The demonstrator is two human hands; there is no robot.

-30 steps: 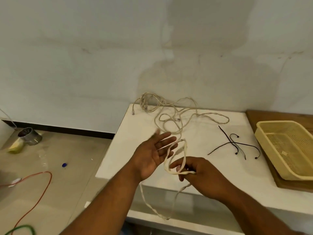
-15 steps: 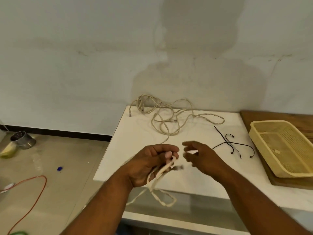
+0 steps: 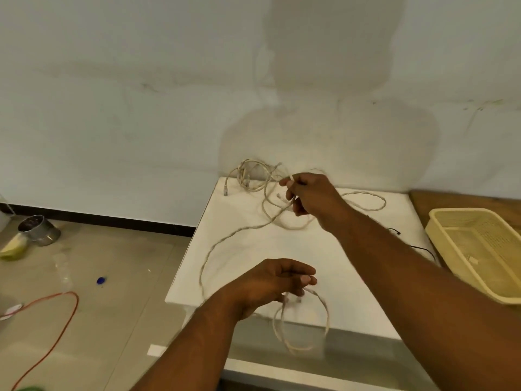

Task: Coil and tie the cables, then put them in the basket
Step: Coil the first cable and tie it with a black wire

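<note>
The beige cable [image 3: 225,239] starts as a tangle at the back of the white desk [image 3: 352,277], against the wall. One strand arcs forward along the desk's left side. The left hand [image 3: 270,286], fingers curled, holds a few loose loops that hang past the front edge; motion blur hides their count. The right hand [image 3: 310,198], reaching far, pinches a strand near the tangle. The right forearm mostly covers thin black ties [image 3: 423,248]. The frame's right edge cuts off the yellow basket [image 3: 439,232].
</note>
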